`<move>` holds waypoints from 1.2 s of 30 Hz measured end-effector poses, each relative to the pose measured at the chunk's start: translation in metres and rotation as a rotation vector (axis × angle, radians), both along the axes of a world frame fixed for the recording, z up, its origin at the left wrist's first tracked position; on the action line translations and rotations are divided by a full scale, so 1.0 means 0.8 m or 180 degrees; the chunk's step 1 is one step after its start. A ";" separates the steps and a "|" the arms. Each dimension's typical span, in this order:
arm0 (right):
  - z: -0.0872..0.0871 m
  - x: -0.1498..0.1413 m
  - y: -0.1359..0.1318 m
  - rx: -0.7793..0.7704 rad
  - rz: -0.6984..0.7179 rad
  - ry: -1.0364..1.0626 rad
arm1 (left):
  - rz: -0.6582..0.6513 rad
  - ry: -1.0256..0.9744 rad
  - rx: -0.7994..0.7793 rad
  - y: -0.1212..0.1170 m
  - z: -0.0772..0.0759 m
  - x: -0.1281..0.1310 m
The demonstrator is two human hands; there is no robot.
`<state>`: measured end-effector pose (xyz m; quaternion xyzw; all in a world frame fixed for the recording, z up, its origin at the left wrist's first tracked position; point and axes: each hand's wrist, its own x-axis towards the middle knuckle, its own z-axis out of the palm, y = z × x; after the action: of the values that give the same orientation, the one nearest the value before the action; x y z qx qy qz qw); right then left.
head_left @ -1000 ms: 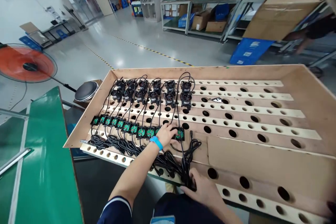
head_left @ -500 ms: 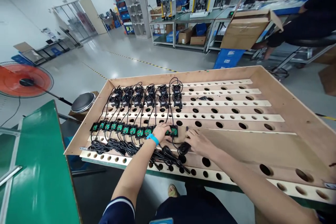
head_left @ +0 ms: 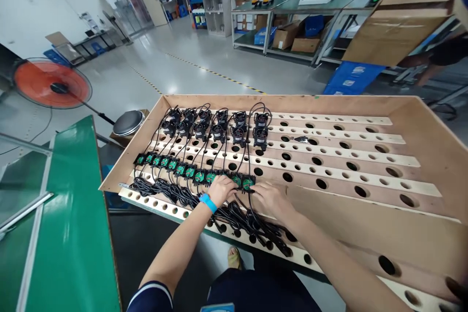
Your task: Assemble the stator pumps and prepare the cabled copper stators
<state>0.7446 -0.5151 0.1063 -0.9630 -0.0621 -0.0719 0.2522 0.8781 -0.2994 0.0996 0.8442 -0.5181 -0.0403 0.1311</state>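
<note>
Round green faces sit in black frames: at least eleven modules [head_left: 199, 176] line the pale, hole-punched wooden tray [head_left: 292, 103], behind smooth black cables [head_left: 179, 193]. The right hand [head_left: 274, 200], on those cables a second ago, now reaches the end module [head_left: 247, 184]; the left hand [head_left: 221, 190] curls over its neighbours (neither grip's closure can I tell). Twelve black units [head_left: 239, 134] stand paired beyond.
</note>
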 end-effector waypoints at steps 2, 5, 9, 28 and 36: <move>-0.013 0.021 0.013 -0.0112 0.0121 0.0021 | 0.0031 -0.0091 0.0089 0.001 -0.007 -0.007; -0.026 0.027 0.030 -0.0318 0.0218 0.0063 | 0.0078 -0.0199 0.0163 -0.004 -0.017 -0.013; -0.032 0.022 0.032 -0.0448 0.0237 0.0101 | 0.0065 -0.0245 0.0215 -0.007 -0.019 -0.014; -0.011 0.025 0.026 -0.0496 0.0364 0.0254 | 0.0071 0.0110 0.0271 -0.011 -0.002 -0.011; -0.026 0.011 0.014 0.0195 0.0368 0.0282 | 0.0100 0.0271 0.0088 -0.055 0.017 0.006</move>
<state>0.7537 -0.5036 0.0855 -0.9519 -0.1041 -0.0163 0.2878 0.8827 -0.3436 0.1130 0.8515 -0.4982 -0.0812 0.1420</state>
